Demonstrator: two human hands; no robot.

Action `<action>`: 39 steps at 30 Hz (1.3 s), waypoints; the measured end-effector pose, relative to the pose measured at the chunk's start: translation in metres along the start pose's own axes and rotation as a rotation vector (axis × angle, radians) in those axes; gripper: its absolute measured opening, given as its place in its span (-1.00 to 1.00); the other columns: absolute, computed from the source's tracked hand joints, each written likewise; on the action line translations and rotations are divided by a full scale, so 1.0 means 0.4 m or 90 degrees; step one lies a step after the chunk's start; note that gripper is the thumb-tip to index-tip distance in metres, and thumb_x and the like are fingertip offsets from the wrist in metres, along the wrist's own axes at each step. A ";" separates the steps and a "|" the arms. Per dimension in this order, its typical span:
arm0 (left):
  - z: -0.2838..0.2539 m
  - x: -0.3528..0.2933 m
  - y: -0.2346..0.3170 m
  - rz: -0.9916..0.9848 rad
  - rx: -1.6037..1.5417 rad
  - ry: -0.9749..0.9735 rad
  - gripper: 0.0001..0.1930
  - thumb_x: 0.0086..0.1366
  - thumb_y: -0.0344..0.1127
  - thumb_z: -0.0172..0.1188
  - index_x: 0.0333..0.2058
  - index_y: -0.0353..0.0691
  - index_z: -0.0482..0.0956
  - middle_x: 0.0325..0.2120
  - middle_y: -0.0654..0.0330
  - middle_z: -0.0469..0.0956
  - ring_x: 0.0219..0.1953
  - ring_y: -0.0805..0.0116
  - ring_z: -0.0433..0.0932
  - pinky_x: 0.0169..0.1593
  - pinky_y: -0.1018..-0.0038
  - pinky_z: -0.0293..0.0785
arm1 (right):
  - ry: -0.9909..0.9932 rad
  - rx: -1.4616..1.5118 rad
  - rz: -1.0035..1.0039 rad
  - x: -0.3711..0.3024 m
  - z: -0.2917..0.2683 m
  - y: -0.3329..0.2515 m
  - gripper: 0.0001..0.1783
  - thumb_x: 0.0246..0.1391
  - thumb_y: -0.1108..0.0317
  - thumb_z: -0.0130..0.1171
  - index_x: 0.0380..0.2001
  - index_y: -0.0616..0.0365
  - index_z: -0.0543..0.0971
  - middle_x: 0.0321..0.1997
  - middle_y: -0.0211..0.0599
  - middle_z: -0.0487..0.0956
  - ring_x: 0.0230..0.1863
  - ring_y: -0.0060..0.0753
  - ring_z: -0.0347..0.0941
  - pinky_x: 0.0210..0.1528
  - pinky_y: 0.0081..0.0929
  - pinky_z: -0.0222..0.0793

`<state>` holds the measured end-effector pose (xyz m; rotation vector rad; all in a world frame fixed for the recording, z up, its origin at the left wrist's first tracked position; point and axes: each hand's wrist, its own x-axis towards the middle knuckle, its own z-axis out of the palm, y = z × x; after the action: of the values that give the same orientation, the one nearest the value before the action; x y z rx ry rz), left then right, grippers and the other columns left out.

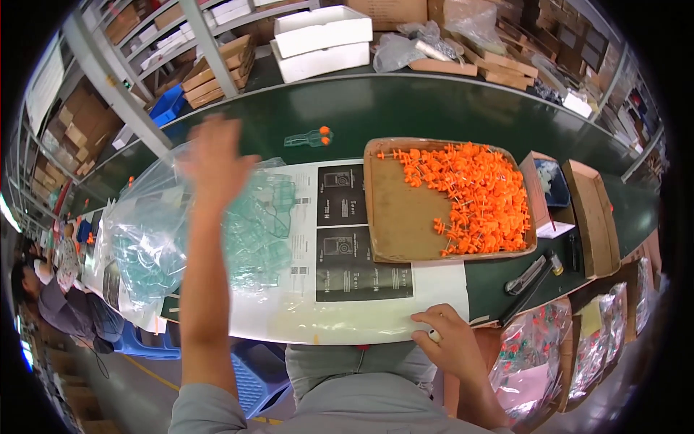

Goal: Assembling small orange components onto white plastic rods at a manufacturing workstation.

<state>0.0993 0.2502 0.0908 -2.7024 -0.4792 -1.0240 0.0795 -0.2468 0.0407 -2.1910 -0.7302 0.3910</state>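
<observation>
My left hand is stretched out over the far side of a clear plastic bag, smeared by motion, its thumb apart and nothing seen in it. Beneath and beside that forearm lie many translucent teal plastic pieces, partly inside the clear bag. My right hand is at the table's near edge with curled fingers; a small pale thing shows among them, too small to name. Farther back, a teal piece with two orange knobs lies on the green table.
A shallow cardboard tray holds a heap of orange parts with metal pins. To its right are an open box, a long cardboard lid and a utility knife. White foam boxes stand at the back. Another person is at far left.
</observation>
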 end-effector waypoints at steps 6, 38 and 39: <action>-0.288 -0.162 -0.188 -0.293 0.316 -0.274 -0.28 0.09 -0.07 0.41 0.25 0.05 0.40 0.20 -0.04 0.45 0.29 -0.10 0.34 0.29 -0.40 -0.05 | -0.031 0.016 -0.073 0.001 -0.018 0.035 -0.69 -0.01 0.39 0.36 -0.14 0.13 0.67 -0.20 -0.15 0.58 -0.15 -0.10 0.57 -0.12 -0.33 0.49; -0.558 0.034 -0.284 -0.292 -0.239 0.176 -0.65 0.34 -0.24 0.19 0.02 -0.30 0.57 -0.22 0.27 0.60 -0.16 0.49 0.51 -0.07 0.51 0.39 | -0.274 -0.138 -0.287 0.167 0.268 -0.251 -0.66 0.19 0.13 0.23 -0.01 -0.02 0.61 -0.09 -0.29 0.54 -0.14 -0.11 0.58 -0.15 -0.19 0.51; -0.581 0.011 -0.338 -0.317 -0.234 0.188 -0.61 0.35 -0.19 0.19 0.05 -0.29 0.59 -0.18 0.27 0.62 -0.13 0.48 0.52 -0.04 0.54 0.39 | -0.294 -0.140 -0.304 0.176 0.274 -0.259 -0.65 0.18 0.13 0.24 0.00 -0.01 0.60 -0.09 -0.30 0.54 -0.14 -0.11 0.58 -0.15 -0.18 0.51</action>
<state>-0.0880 0.3048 0.2759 -2.7146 -1.0244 -1.7648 0.0425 -0.0845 0.0451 -2.0474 -1.5734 0.5947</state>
